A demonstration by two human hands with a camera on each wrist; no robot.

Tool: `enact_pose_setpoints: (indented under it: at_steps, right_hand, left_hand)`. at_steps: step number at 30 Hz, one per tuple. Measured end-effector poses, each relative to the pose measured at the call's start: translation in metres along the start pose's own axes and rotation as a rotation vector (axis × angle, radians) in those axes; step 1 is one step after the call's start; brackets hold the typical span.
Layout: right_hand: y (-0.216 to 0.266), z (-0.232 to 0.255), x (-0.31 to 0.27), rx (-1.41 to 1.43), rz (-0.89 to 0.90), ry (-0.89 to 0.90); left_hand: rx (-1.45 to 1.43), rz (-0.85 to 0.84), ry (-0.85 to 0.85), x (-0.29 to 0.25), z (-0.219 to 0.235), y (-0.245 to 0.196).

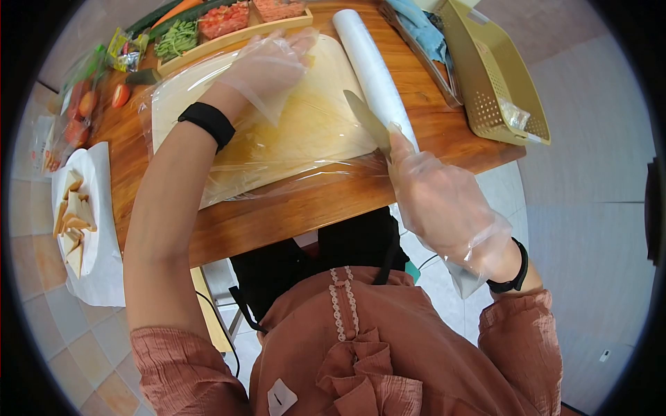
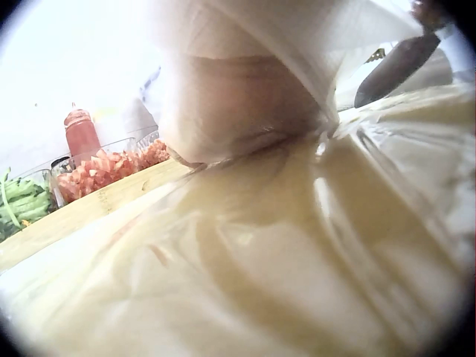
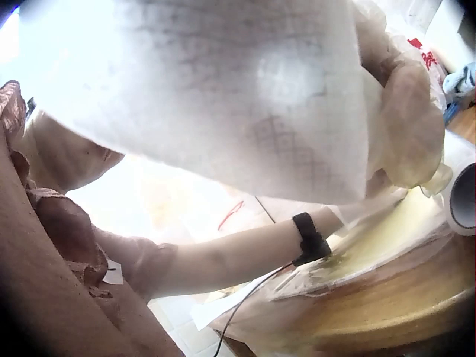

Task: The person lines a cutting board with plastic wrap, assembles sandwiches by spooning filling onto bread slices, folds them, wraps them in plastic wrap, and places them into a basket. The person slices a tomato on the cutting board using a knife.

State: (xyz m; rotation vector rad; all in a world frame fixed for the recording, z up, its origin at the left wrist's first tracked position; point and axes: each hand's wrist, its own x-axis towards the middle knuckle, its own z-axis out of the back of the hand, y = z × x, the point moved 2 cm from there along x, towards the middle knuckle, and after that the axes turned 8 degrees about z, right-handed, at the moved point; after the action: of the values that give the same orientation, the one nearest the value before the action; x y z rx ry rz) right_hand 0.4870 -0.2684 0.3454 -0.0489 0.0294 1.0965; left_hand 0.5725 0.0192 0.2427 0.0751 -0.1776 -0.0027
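Note:
My left hand (image 1: pixel 267 66), in a clear plastic glove, rests on the far part of a pale cutting board (image 1: pixel 177 104). Clear plastic film (image 1: pixel 277 170) covers the board and hangs past its near edge, wrinkled, over a yellowish area. In the left wrist view the gloved hand (image 2: pixel 245 104) lies low against the film. My right hand (image 1: pixel 444 201), also gloved, grips a knife (image 1: pixel 368 121) by its handle; the blade points away over the board's right edge. A whitish grid-patterned sheet (image 3: pixel 223 97) hides much of the right wrist view.
Right of the board lies a white roll (image 1: pixel 371 69). Behind are a wooden tray (image 1: pixel 229 41) of chopped vegetables, a yellow basket (image 1: pixel 510 90) and a metal tray (image 1: pixel 433 62). At left, a cut tomato (image 1: pixel 121 95), bagged tomatoes (image 1: pixel 80 111) and bread pieces (image 1: pixel 78 211) on white paper.

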Motion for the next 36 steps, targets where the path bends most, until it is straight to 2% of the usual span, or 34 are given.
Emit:
enact_pose_setpoints:
  at_steps: [9, 11, 14, 17, 20, 28, 30, 36]
  right_hand:
    - [0.005, 0.001, -0.017, 0.048, -0.012, 0.021]
    - [0.007, 0.001, -0.022, 0.057, -0.027, 0.038]
    - [0.01, -0.001, -0.03, 0.054, -0.046, 0.059]
    - [0.014, -0.001, -0.037, 0.058, -0.049, 0.055]
    - [0.016, 0.0, -0.043, 0.055, -0.046, 0.079]
    - [0.021, 0.003, -0.053, 0.06, -0.007, 0.099]
    - [0.024, 0.004, -0.057, 0.037, -0.006, 0.161]
    - [0.029, 0.001, -0.062, 0.036, -0.019, 0.117]
  left_hand:
    - [0.025, -0.02, -0.001, -0.002, -0.001, 0.0]
    - [0.034, -0.07, -0.137, -0.003, -0.002, 0.0]
    - [0.072, -0.079, -0.161, -0.003, -0.003, 0.0]
    - [0.12, -0.091, -0.087, -0.005, 0.007, -0.004]
    - [0.078, -0.092, -0.148, -0.008, 0.006, -0.004]
    - [0.062, -0.118, -0.131, -0.008, 0.01, -0.004]
    - [0.079, -0.121, -0.112, -0.009, 0.01, -0.004]
    - [0.026, -0.133, -0.103, -0.009, 0.012, -0.004]
